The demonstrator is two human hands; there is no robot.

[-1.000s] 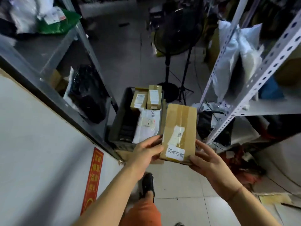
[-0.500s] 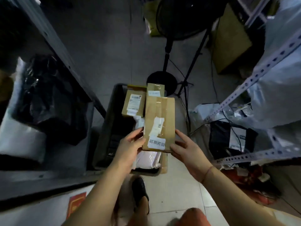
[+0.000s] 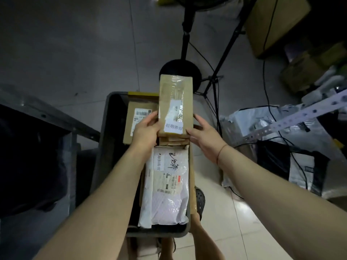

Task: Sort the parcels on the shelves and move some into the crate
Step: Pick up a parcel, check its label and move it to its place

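Both hands hold a brown cardboard parcel over the dark crate: the left hand grips its left edge, the right hand seemingly braces the right edge. Below, a white mailer bag fills the crate's near half, beside a labelled box; the crate's left strip lies open.

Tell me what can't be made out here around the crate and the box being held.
- Head view: the crate floor, covered by a white mailer and the forearms.
- What lies beneath the cardboard box, which the left hand and right hand hold.
- The small label print, too small.
- The fan stand, cut off at the top edge.
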